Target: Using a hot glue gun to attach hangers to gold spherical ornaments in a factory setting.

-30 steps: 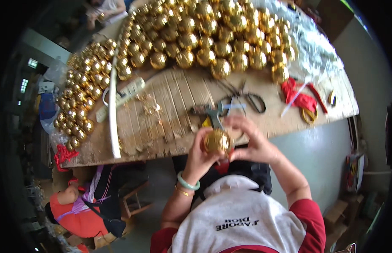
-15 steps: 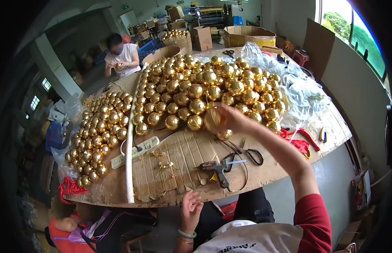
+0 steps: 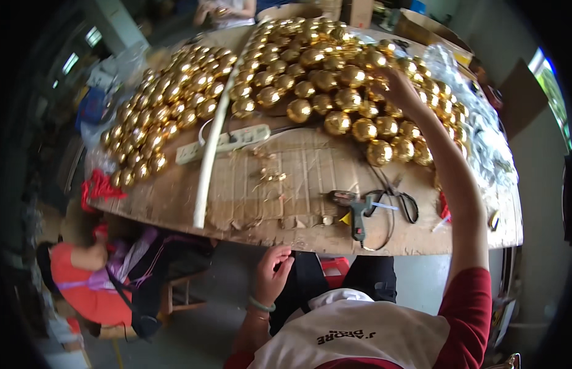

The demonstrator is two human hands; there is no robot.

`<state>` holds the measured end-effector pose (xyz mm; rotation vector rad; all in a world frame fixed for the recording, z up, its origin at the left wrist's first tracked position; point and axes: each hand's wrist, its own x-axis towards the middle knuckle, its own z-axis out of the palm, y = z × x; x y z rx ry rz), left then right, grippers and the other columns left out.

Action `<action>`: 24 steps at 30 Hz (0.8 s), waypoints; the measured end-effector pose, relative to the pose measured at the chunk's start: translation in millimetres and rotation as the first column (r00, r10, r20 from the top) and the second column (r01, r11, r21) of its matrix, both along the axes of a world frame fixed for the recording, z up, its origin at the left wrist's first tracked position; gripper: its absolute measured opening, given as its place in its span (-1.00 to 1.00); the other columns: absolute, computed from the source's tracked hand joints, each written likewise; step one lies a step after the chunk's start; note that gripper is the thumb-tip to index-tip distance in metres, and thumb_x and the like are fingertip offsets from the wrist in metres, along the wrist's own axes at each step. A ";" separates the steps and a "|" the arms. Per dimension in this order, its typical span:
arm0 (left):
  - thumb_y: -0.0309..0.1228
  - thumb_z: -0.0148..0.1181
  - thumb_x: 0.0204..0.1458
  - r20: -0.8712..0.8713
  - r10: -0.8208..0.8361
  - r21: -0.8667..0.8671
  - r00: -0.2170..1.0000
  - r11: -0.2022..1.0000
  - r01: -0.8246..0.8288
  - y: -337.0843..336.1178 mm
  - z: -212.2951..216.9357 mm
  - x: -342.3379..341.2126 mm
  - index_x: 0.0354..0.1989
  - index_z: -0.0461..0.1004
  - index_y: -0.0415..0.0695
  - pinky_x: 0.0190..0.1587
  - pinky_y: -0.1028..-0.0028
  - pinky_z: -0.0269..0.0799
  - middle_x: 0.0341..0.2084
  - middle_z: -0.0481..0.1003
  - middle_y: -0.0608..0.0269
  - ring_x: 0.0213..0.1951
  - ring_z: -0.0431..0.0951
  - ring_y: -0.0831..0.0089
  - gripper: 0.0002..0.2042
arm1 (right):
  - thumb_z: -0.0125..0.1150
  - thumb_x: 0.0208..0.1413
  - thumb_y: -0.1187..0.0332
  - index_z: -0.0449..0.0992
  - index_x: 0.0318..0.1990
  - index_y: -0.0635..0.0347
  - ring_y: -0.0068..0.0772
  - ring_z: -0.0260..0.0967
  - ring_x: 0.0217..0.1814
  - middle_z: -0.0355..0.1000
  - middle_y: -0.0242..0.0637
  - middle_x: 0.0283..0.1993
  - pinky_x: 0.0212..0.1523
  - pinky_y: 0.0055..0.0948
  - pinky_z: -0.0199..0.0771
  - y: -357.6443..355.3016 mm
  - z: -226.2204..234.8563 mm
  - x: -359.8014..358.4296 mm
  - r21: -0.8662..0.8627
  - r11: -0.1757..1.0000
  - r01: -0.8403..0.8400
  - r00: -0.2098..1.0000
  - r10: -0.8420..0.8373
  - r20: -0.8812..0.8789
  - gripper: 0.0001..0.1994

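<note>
My right arm stretches over a broad heap of shiny gold balls [image 3: 337, 122]. My right hand [image 3: 393, 86] is among the balls on the heap's right side, its fingers blurred and partly hidden, touching or close to a ball there. Whether it grips one I cannot tell. By the table's near edge, my left hand [image 3: 273, 272] is held with nothing in it, fingers loosely bent and thumb apart. A grey-green bangle circles that wrist. Between my hands lie a glue gun [image 3: 358, 216] and dark-handled scissors [image 3: 409, 206].
A white bar [image 3: 213, 161] divides the heap from another pile of gold balls [image 3: 175, 92] on the left. Beside the bar lies a power strip [image 3: 236, 139]. Clear plastic bags [image 3: 492, 150] edge the right side. A person in orange [image 3: 92, 283] sits lower left; another person [image 3: 227, 13] is beyond the table.
My right hand has moved right and farther in over the heap from the near side, where it was on a gold ball. My left hand stays by the table edge. The view has tilted down.
</note>
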<state>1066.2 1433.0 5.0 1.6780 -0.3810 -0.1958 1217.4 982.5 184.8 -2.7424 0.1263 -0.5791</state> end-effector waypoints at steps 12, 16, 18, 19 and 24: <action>-0.55 0.12 0.13 0.233 -0.014 0.103 0.972 0.995 -0.011 26.4 40.8 149.5 -0.08 0.44 -0.22 -0.19 0.63 0.45 -0.29 0.51 0.34 -0.24 0.51 0.64 -0.81 | 0.29 -0.04 0.45 0.50 -0.26 0.26 -0.19 0.38 -0.30 0.39 -0.16 -0.38 -0.25 -0.29 0.41 133.1 -131.7 -263.4 0.237 0.966 0.100 0.977 -0.050 -0.208 -0.82; -0.51 0.24 0.01 0.420 0.105 0.298 0.902 0.922 -0.246 42.1 42.0 249.1 -0.15 0.49 -0.17 -0.35 0.56 0.47 -0.34 0.54 0.25 -0.37 0.55 0.54 -0.78 | 0.32 -0.05 0.41 0.47 -0.25 0.23 -0.29 0.42 -0.44 0.39 -0.20 -0.38 -0.40 -0.35 0.44 168.0 -147.9 -267.8 0.371 0.913 0.170 0.961 -0.070 -0.266 -0.79; -0.48 0.25 0.00 0.438 0.127 0.403 0.890 0.857 -0.320 38.8 56.1 294.0 -0.14 0.48 -0.18 -0.30 0.48 0.48 -0.31 0.54 0.20 -0.34 0.55 0.44 -0.76 | 0.33 -0.06 0.39 0.47 -0.25 0.21 -0.28 0.43 -0.43 0.39 -0.22 -0.38 -0.39 -0.35 0.45 171.0 -156.6 -262.1 0.382 0.907 0.175 0.958 -0.068 -0.279 -0.77; -0.47 0.25 -0.01 0.431 0.120 0.475 0.894 0.813 -0.338 35.0 70.5 311.5 -0.13 0.48 -0.18 -0.24 0.42 0.49 -0.26 0.53 0.16 -0.28 0.56 0.36 -0.76 | 0.35 -0.09 0.35 0.46 -0.27 0.20 -0.25 0.43 -0.43 0.38 -0.23 -0.39 -0.40 -0.33 0.44 171.7 -156.8 -258.5 0.333 0.925 0.182 0.956 -0.087 -0.281 -0.76; -0.42 0.24 -0.01 0.623 -0.004 0.599 0.782 0.646 -0.474 26.4 54.1 429.0 -0.01 0.41 -0.18 0.08 0.26 0.36 -0.10 0.48 0.00 -0.03 0.47 0.10 -0.64 | 0.44 -0.24 0.20 0.42 -0.40 0.10 -0.19 0.34 -0.44 0.32 -0.30 -0.47 -0.44 -0.25 0.36 171.2 -165.5 -249.3 0.190 0.961 0.202 0.959 -0.154 -0.239 -0.68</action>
